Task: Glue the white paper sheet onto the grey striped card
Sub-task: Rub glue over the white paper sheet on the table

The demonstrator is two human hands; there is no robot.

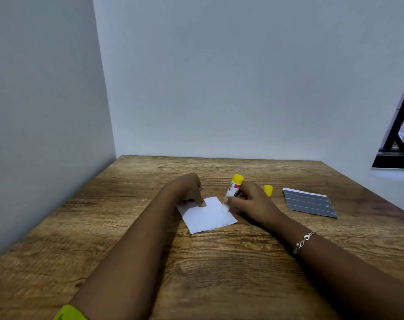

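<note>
The left hand and right hand are bare, as are both forearms. A thin silver-coloured chain bracelet of small links and clasps circles the right wrist. A bright yellow-green fabric band, bearing a small dark mark, shows at the left elbow.

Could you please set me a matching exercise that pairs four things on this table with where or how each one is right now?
1. white paper sheet
2. glue stick
3. yellow cap
4. grey striped card

A. lies untouched, far right
B. pressed down by the left hand
C. gripped by the right hand, tip on the sheet
D. off the stick, beside the right hand

Pairs: 1-B, 2-C, 3-D, 4-A
</note>
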